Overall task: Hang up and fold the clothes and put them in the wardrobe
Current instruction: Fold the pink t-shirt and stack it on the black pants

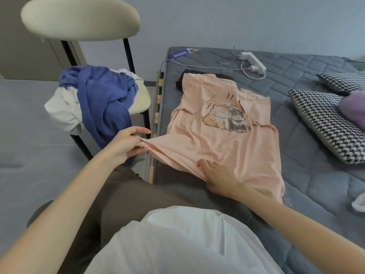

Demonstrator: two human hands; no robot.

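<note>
Mattress (296, 175) bears T-shirt (217, 139), pillows (324, 123) — and power strip (253, 62).

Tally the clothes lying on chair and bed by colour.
Peach shirt: 1
Blue garment: 1
White garment: 1
Black garment: 1
Total: 4
Purple lump and white scrap at right: unclear, uncounted.

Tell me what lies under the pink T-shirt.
A dark garment pokes out beneath the far end of the pink T-shirt, on the mattress; the rest of it is covered.
</note>
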